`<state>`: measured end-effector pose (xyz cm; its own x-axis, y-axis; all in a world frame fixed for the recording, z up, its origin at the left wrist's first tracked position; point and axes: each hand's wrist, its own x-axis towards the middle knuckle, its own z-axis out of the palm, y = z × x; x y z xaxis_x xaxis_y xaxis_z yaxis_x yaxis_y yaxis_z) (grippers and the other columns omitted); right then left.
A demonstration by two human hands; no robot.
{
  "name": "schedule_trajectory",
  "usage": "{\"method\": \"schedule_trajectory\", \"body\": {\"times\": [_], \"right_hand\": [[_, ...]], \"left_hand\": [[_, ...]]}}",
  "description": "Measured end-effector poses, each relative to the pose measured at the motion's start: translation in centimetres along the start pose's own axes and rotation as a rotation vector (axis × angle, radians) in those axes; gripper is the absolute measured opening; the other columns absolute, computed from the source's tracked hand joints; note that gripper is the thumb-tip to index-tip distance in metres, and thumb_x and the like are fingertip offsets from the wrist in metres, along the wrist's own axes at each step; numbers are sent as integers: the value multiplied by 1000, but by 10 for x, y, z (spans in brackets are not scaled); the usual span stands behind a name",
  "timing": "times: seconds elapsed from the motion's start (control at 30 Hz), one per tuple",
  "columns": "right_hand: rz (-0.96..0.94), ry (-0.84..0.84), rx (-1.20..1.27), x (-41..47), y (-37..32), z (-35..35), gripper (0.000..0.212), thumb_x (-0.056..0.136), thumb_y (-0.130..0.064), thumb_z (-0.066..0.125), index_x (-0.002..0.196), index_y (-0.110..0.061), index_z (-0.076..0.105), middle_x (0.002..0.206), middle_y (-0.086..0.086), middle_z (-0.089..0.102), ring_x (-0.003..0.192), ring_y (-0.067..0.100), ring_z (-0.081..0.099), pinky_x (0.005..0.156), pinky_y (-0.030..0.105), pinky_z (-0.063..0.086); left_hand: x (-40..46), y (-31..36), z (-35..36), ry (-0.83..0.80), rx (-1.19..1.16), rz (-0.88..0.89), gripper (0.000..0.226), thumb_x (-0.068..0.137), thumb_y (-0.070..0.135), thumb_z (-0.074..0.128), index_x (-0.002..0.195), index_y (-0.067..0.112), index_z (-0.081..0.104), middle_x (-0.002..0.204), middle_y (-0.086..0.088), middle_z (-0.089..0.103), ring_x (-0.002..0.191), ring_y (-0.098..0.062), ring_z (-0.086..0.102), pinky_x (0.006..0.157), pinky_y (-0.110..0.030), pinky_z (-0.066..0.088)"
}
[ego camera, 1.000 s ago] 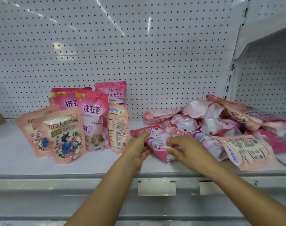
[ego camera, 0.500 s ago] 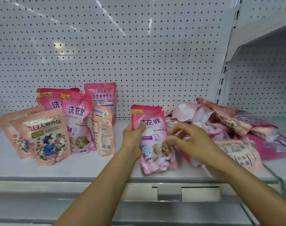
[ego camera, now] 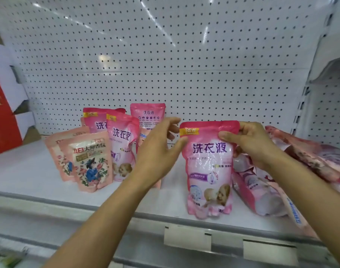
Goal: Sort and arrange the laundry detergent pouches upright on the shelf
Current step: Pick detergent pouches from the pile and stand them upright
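A pink detergent pouch (ego camera: 209, 171) stands upright near the front of the white shelf (ego camera: 25, 171). My right hand (ego camera: 250, 144) pinches its top right corner. My left hand (ego camera: 159, 149) hovers at its left edge with fingers spread, thumb touching the pouch side. To the left stand several upright pouches: pink ones (ego camera: 122, 144) at the back and peach floral ones (ego camera: 91, 161) in front. A heap of pouches (ego camera: 310, 161) lies flat on the right, partly behind my right arm.
A perforated white back panel (ego camera: 165, 64) closes the shelf behind. A red and white carton (ego camera: 2, 117) sits at the far left. Blank price-tag holders (ego camera: 186, 238) hang on the shelf's front rail. A shelf upright (ego camera: 304, 105) rises at the right.
The pink pouch was lifted from the heap and stood upright. My right hand moved to its top corner; my left hand let go and opened beside it. The camera moved closer.
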<state>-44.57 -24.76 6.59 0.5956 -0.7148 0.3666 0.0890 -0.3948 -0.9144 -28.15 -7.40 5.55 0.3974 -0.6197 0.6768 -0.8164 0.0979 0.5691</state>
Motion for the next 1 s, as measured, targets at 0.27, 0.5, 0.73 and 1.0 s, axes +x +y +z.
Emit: {"method": "schedule_trajectory", "body": {"times": [0.27,0.5,0.73,1.0], "right_hand": [[-101,62,-103,32,-13,35,3,83,-9,74,86,-11,74,77,10,75,56,17,63,46,28,51],[-86,153,-149,92,6,77,7,87,-8,69,83,-12,71,74,5,71,48,7,64,43,23,52],[-42,322,-108,142,25,94,11,89,-12,68,83,-21,71,73,1,69,44,15,64,59,37,60],[118,184,-27,145,44,96,10,91,-9,65,98,-15,69,88,10,71,63,20,65,71,42,61]], "left_hand": [[65,-65,-85,-437,734,139,55,81,61,64,132,41,54,143,11,50,141,-14,35,121,-52,5],[90,-84,-72,-409,670,299,15,93,33,63,101,22,71,90,9,59,85,-10,48,90,-37,40],[111,-102,-54,-280,664,234,16,96,21,59,100,12,71,87,1,55,89,-23,57,79,-32,41],[122,-121,-39,-165,791,183,16,95,31,59,97,21,71,87,4,56,95,-20,56,91,-37,36]]}}
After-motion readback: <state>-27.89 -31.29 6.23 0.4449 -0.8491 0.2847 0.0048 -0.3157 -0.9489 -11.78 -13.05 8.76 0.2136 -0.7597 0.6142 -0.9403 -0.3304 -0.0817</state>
